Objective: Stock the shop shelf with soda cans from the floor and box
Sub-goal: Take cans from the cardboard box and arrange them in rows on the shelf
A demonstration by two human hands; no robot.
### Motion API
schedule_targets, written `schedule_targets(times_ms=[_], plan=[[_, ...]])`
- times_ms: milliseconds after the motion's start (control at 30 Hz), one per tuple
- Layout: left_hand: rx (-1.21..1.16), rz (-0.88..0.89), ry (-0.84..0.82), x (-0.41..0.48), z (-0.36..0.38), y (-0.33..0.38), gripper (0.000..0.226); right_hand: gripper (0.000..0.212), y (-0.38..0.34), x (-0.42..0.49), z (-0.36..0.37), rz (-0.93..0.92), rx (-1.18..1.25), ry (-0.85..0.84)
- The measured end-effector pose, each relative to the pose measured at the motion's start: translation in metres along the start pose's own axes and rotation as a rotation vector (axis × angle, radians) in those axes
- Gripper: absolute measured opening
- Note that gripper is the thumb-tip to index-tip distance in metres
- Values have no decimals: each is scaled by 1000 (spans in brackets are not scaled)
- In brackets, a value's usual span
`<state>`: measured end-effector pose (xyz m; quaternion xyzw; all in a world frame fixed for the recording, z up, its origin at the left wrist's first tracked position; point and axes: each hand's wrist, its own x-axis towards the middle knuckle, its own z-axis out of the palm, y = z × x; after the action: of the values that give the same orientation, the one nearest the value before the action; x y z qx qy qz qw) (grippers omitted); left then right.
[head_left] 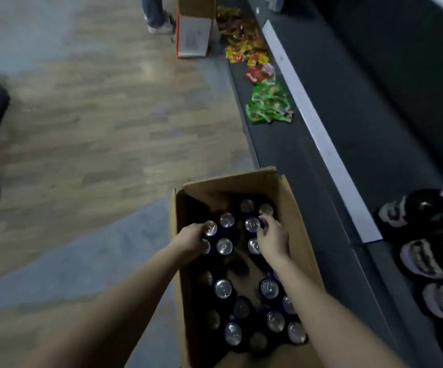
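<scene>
Reaching down into an open cardboard box (pixel 241 181) on the floor (pixel 95 128), 2 bare arms stretch forward from the viewer. The left hand (pixel 192 243) has its fingers curled round the top of 1 can (pixel 210 228), gripping it. The right hand (pixel 273 240) has its fingers bent against a second can (pixel 252 224) just ahead of it; whether it truly grips cannot be told. Many more cans (pixel 223 288) stand upright around and behind both hands, silver tops up. To the right of the right hand runs a low dark shelf (pixel 281 160), with snack packets (pixel 268 104) lying on it well ahead. This looks like the picking step, taking cans from the box. The next move probably calls for a firm hold in each hand, a straight lift clear of neighbouring cans, then a swing right onto the shelf.
</scene>
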<state>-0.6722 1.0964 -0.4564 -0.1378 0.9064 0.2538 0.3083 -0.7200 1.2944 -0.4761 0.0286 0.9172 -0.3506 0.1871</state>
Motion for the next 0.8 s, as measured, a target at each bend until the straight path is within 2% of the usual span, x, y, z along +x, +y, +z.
schedule_targets(times_ms=[100,233,333,433,567,800], plan=[[-41,14,35,61,57,-14,52,33,55,16,62,73,135,-10],[10,70,11,121,135,-21,63,35,128,23,123,20,93,-107],[223,78,-47,151,179,-25,78,37,166,18,147,0,64,-170],[373,15,21,170,210,-29,80,38,192,17,156,-49,46,-199],[400,9,127,174,219,-27,64,40,201,26,155,-86,90,-264],[340,41,-1,146,172,-31,76,38,172,30,133,-136,83,-304]])
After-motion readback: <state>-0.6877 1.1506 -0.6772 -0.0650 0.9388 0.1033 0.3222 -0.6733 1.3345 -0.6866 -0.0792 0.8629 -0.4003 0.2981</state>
